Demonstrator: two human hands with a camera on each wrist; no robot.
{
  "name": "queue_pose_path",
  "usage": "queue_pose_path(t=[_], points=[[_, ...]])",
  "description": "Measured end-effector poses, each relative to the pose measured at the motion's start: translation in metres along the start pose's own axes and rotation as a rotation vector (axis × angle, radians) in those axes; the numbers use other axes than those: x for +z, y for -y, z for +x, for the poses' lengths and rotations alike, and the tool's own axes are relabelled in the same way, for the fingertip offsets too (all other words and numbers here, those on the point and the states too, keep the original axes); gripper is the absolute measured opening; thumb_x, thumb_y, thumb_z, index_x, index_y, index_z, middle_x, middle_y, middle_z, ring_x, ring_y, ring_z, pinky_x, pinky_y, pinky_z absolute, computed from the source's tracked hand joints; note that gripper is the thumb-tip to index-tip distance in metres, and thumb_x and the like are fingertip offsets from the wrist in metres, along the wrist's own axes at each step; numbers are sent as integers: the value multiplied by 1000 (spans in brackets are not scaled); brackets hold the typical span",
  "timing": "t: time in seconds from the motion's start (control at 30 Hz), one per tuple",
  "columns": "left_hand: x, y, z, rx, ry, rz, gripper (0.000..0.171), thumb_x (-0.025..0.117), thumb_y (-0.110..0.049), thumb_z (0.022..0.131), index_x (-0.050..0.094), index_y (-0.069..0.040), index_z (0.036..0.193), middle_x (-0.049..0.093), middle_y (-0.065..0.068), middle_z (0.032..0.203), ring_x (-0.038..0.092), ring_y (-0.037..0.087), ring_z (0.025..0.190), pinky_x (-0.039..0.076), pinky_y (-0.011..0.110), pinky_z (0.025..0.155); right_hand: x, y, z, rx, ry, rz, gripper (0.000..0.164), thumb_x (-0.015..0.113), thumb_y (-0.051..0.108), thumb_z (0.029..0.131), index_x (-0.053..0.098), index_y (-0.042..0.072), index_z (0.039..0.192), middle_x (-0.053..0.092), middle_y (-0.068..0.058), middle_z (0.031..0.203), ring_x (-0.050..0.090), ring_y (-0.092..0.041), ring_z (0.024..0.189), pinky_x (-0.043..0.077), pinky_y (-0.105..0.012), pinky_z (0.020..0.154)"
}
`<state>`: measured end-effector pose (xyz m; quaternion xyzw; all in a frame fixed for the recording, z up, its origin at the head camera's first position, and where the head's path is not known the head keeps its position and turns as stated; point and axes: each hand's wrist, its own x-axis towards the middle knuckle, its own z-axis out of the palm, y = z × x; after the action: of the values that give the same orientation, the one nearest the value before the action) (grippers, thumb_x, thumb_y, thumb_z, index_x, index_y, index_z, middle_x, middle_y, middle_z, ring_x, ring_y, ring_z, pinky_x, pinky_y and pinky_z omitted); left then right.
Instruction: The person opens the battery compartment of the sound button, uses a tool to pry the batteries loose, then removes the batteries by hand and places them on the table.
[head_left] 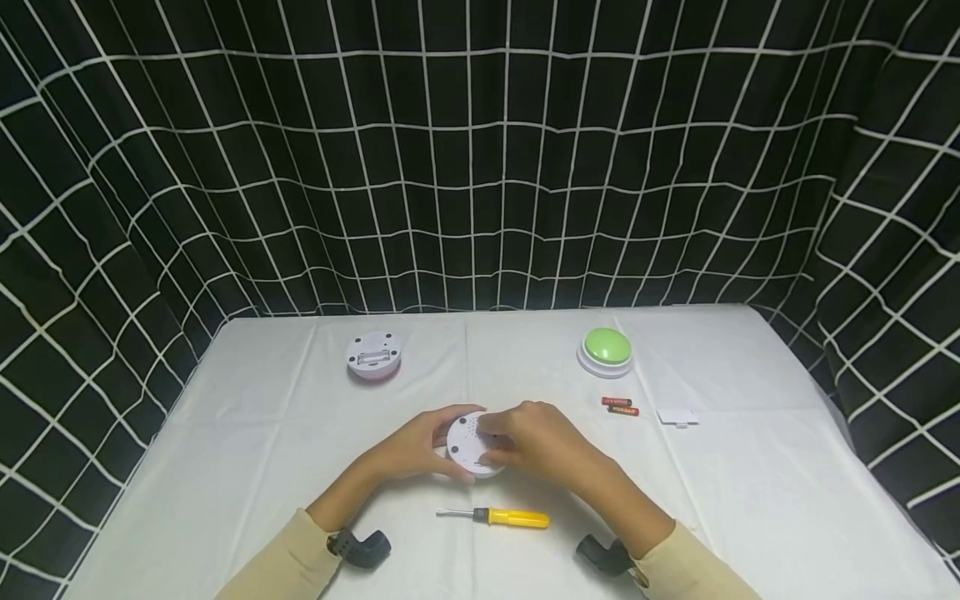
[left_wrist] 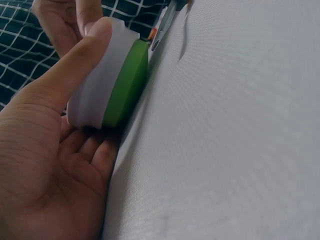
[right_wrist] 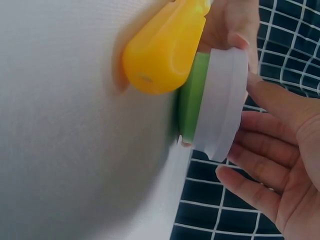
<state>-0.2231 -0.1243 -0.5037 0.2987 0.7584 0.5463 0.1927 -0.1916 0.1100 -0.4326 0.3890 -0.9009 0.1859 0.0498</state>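
A round push-button light (head_left: pixel 467 446) with a white base and a green dome (left_wrist: pixel 125 85) lies dome-down in front of me. My left hand (head_left: pixel 412 446) grips it by the rim, thumb on the near side and fingers round the far side. My right hand (head_left: pixel 543 442) touches the white underside with thumb and fingertips, its other fingers (right_wrist: pixel 260 165) loosely bent beside the base. The right hand hides part of that underside. Just in front of the hands lies a screwdriver (head_left: pixel 517 518) with a yellow handle, its tip to the left.
Back left, another light (head_left: pixel 373 354) lies upside down with its battery compartment uncovered. A green-domed light (head_left: pixel 607 348) stands upright at back right. Near it lie two red-and-black batteries (head_left: pixel 621 408) and a white battery cover (head_left: pixel 677 417) on the white tablecloth (head_left: pixel 300 433).
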Motion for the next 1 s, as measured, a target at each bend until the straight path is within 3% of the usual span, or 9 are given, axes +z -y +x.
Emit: queue_pose_path(t=[0.13,0.37,0.57,0.77,1.0], points=[[-1,0,1,12,-4,9,93,92,-12,72,45,-17,152,55,-2,148,53,13,135,42,26,113,-1,0,0,-7,9,-8,19,85,29,83,72,15,89,66,7,71,47,-3,59,42,-17,53],[-1,2,2,23,-1,-10,91,92,-12,73,46,-17,152,55,0,148,53,14,135,42,27,113,-3,0,0,-16,19,-9,18,84,28,84,73,15,90,69,7,74,48,-2,59,43,-16,53],[0,1,1,12,-1,-18,91,92,-11,73,46,-19,152,56,-2,147,51,13,136,42,27,114,-5,8,0,-64,27,-96,29,84,26,84,58,19,73,49,13,59,40,-4,54,37,-18,50],[0,1,1,17,3,-35,91,92,-9,73,46,-16,151,57,-1,146,52,13,135,41,27,114,-3,15,0,-126,47,-198,16,79,18,89,67,15,78,62,6,64,42,-7,53,42,-20,50],[0,0,0,21,4,-34,91,91,-9,73,46,-13,152,57,-2,146,52,13,135,40,27,115,-2,19,0,-154,72,-257,11,78,17,90,72,13,81,66,4,73,46,-8,54,48,-22,52]])
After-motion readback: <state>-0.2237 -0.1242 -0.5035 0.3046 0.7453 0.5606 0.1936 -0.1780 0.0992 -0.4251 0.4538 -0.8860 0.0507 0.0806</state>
